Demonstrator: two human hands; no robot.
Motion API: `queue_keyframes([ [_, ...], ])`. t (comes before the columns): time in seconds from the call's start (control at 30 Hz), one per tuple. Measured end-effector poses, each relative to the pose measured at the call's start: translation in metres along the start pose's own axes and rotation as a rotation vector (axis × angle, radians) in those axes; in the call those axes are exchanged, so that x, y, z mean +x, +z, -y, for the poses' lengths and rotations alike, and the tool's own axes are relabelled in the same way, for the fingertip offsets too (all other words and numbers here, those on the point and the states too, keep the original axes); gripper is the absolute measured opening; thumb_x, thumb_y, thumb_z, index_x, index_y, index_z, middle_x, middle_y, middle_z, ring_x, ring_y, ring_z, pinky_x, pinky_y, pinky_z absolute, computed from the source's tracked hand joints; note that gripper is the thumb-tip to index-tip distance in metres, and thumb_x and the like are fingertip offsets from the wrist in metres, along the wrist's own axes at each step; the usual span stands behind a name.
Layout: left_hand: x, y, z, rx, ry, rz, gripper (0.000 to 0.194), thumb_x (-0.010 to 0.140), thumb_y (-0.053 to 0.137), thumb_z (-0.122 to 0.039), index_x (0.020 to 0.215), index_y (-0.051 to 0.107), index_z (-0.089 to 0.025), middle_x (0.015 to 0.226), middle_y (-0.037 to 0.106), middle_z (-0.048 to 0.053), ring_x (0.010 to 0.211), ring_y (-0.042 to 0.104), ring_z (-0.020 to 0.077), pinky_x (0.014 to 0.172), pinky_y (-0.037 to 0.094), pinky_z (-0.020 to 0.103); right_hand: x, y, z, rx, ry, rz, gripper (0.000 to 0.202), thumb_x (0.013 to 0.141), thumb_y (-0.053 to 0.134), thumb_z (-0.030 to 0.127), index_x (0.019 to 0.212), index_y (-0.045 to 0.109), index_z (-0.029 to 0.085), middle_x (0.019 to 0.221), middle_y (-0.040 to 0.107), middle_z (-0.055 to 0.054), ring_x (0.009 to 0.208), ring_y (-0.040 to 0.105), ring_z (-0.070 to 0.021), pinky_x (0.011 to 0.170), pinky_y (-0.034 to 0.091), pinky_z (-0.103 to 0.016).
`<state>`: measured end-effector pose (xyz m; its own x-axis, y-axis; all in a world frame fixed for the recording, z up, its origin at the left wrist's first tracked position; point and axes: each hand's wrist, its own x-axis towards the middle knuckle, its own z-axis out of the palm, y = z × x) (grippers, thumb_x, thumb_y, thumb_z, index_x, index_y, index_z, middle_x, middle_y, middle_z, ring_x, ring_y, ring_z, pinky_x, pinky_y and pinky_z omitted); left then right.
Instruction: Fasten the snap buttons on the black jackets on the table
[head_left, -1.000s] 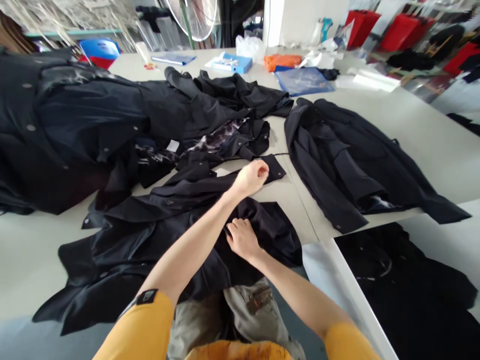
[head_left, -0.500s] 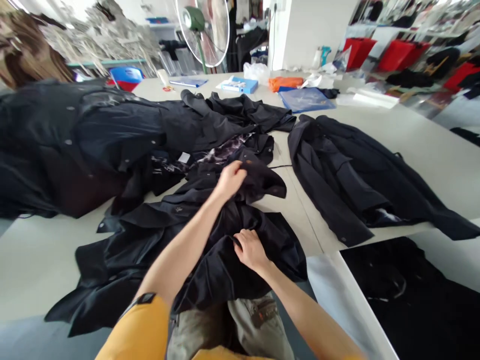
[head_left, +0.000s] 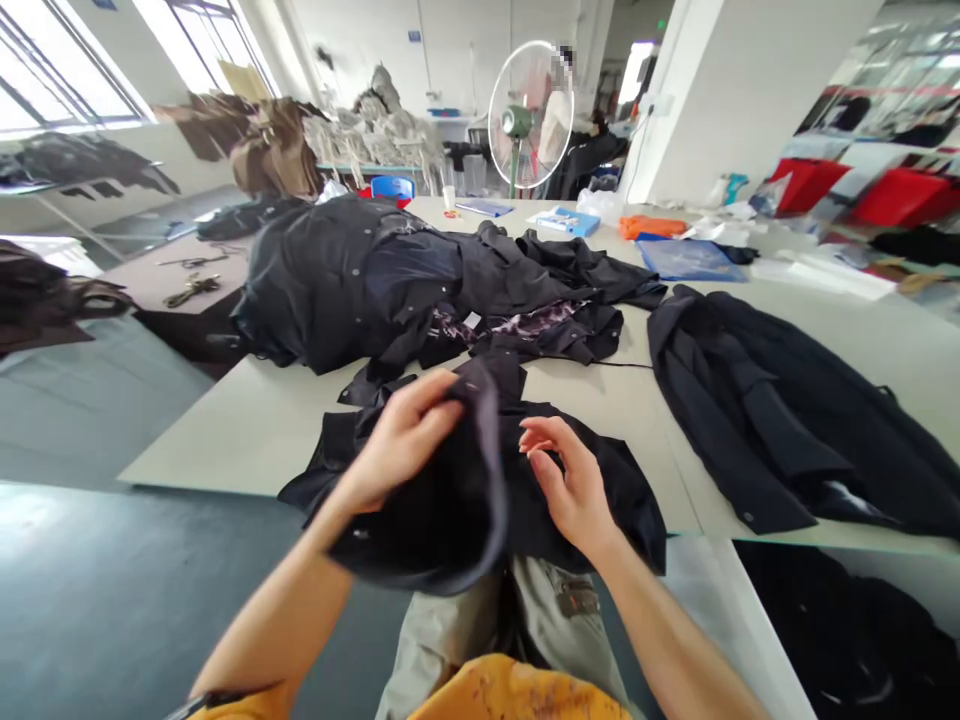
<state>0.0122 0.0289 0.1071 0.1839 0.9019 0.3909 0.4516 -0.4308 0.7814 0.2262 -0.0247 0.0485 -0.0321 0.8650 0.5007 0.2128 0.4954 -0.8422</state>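
Note:
My left hand is closed on an edge of a black jacket, lifting a part of it off the table towards me. That raised part hangs as a loose flap with a curved, motion-blurred rim; I cannot tell whether it is the hood. My right hand hovers just right of the flap, over the jacket, its fingers loosely curled and apart from the thumb, with nothing in them. The rest of the jacket lies crumpled at the table's front edge, partly hidden behind the flap.
Dark jackets with patterned lining lie heaped at the back left. Another dark jacket is spread on the right. Below it, a white-edged box holds black fabric. A blue folder, an orange bundle and a fan are farther back.
My left hand has raised part of the jacket and drawn it towards me. My right hand has let go of the fabric and lifted. The view has swung left and up.

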Motion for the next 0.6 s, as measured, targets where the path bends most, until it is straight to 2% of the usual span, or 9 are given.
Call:
queue_keyframes([
  [0.07,-0.015,0.025,0.006,0.001,0.07,0.097,0.021,0.09,0.053,-0.028,0.101,0.07,-0.02,0.084,0.066,0.002,0.073,0.06,0.0153,0.064,0.049,0.025,-0.013,0.004,0.016,-0.047,-0.032,-0.103,0.02,0.1,0.046,0.033,0.094,0.062,0.023,0.082,0.059,-0.004,0.075,0.057,-0.018,0.07,0.047,-0.033],
  [0.13,-0.025,0.041,0.013,-0.024,0.15,0.062,0.027,0.094,0.048,-0.023,0.11,0.07,-0.021,0.09,0.066,0.003,0.077,0.061,0.0141,0.067,0.05,0.024,-0.034,-0.001,0.028,-0.031,-0.049,-0.18,0.032,0.102,0.042,0.032,0.077,0.059,0.022,0.069,0.054,-0.003,0.064,0.052,-0.0169,0.061,0.042,-0.033],
  [0.2,-0.032,0.051,0.019,-0.068,0.221,-0.005,0.031,0.096,0.045,-0.018,0.112,0.072,-0.022,0.095,0.065,0.005,0.083,0.063,0.0143,0.072,0.051,0.024,-0.055,-0.012,0.034,0.056,0.004,-0.118,0.039,0.103,0.039,0.033,0.073,0.063,0.022,0.061,0.052,-0.002,0.058,0.05,-0.0162,0.056,0.038,-0.032],
  [0.27,-0.037,0.061,0.021,-0.102,0.292,-0.02,0.034,0.096,0.044,-0.015,0.11,0.073,-0.023,0.099,0.064,0.006,0.088,0.063,0.0143,0.075,0.052,0.025,-0.068,-0.021,0.036,0.193,0.16,0.062,0.044,0.103,0.04,0.04,0.078,0.07,0.021,0.06,0.056,-0.004,0.056,0.053,-0.016,0.055,0.039,-0.031],
  [0.37,-0.044,0.076,0.02,-0.147,0.376,0.052,0.035,0.097,0.043,-0.011,0.109,0.074,-0.023,0.1,0.063,0.007,0.087,0.063,0.0133,0.074,0.052,0.024,-0.071,-0.028,0.022,0.558,0.5,0.294,0.058,0.099,0.038,0.062,0.096,0.074,0.017,0.067,0.063,-0.006,0.056,0.057,-0.016,0.053,0.043,-0.029],
  [0.47,-0.05,0.089,0.019,-0.181,0.441,0.16,0.037,0.098,0.042,-0.008,0.113,0.072,-0.022,0.102,0.062,0.008,0.087,0.062,0.0126,0.074,0.053,0.025,-0.065,-0.027,-0.003,0.979,0.789,0.308,0.078,0.09,0.032,0.08,0.107,0.069,0.014,0.068,0.061,-0.004,0.052,0.057,-0.016,0.043,0.04,-0.026],
  [0.53,-0.052,0.096,0.02,-0.184,0.489,0.229,0.038,0.096,0.042,-0.006,0.115,0.072,-0.021,0.105,0.062,0.008,0.089,0.061,0.0129,0.076,0.053,0.025,-0.062,-0.024,-0.018,1.183,0.901,0.281,0.08,0.086,0.034,0.084,0.099,0.068,0.013,0.064,0.056,-0.001,0.049,0.053,-0.0149,0.04,0.038,-0.025],
  [0.6,-0.052,0.1,0.022,-0.169,0.515,0.288,0.04,0.095,0.042,-0.004,0.116,0.071,-0.022,0.106,0.062,0.008,0.092,0.061,0.014,0.078,0.054,0.027,-0.061,-0.021,-0.027,1.251,0.938,0.255,0.069,0.086,0.045,0.079,0.083,0.065,0.013,0.057,0.05,0.001,0.047,0.049,-0.0126,0.041,0.038,-0.024],
])
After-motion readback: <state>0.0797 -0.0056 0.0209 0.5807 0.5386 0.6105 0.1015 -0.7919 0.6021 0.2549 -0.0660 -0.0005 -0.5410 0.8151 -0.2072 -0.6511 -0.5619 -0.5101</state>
